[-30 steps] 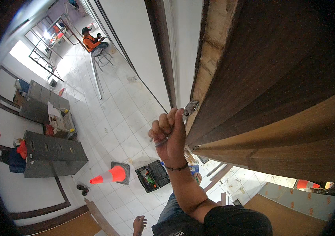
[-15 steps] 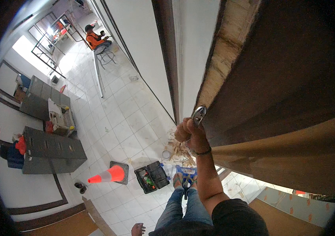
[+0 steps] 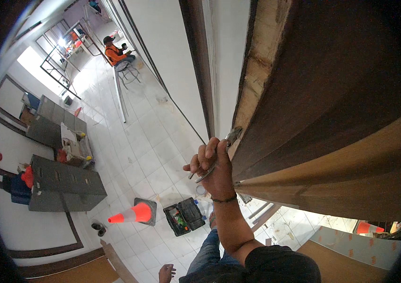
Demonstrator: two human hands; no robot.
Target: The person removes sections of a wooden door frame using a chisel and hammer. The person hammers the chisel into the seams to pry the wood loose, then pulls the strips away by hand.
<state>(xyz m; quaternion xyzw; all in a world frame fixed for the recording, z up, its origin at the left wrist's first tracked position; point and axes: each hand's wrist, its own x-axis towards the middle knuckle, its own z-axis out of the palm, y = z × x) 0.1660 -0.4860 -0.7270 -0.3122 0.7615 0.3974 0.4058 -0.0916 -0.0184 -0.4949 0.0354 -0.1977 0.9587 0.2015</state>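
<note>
My right hand [image 3: 215, 165] is raised in the middle of the view, fingers curled round silver metal pliers [image 3: 232, 136]. Their head meets the lower end of a bare, rough wood strip [image 3: 255, 70] along the edge of a tall dark brown panel [image 3: 318, 85]. Handle ends poke out beneath my fingers; how tightly the jaws bite the wood cannot be made out. Low down, my left hand [image 3: 166, 273] hangs beside my leg, empty, with its fingers loosely bent and apart.
On the tiled floor [image 3: 146, 141] lie an open black toolbox [image 3: 192, 212] and a tipped orange cone [image 3: 132, 214]. Grey cabinets [image 3: 66, 183] line the left side. A person in orange [image 3: 114, 53] sits far off beside the white wall [image 3: 170, 52]. Another cone [image 3: 369, 228] is at right.
My right hand has turned and shifted slightly left, its fingers looser, so the plier handles now show. The wood strip and brown panel appear further left. My left hand still hangs low.
</note>
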